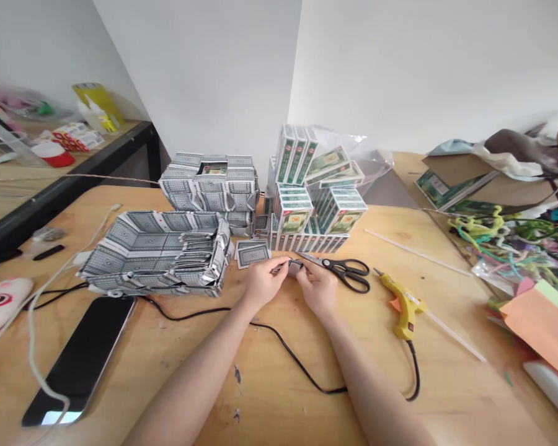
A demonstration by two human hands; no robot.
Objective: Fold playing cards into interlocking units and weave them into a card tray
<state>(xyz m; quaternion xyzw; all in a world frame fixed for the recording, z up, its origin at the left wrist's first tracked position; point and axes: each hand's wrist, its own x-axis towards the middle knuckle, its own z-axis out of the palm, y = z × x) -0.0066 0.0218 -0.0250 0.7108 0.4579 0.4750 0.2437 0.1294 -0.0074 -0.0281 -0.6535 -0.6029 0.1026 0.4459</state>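
Observation:
My left hand (266,284) and my right hand (317,288) meet at the middle of the table, fingers pinched. Between the fingertips is a small grey piece that looks like a folded playing card (294,267); the fingers hide most of it. Loose playing cards (253,254) lie face down just beyond my left hand. Black-handled scissors (348,271) rest beside my right hand, blades pointing toward its fingers. Left of my hands sits an open box built of folded cards (139,248), with a row of folded cards standing in its right end.
Boxed card decks (307,210) are stacked at the back, beside another folded-card structure (209,186). A yellow glue gun (404,306) lies at right, its black cord (288,356) crossing under my arms. A phone (81,359) and white cable (30,322) are at left.

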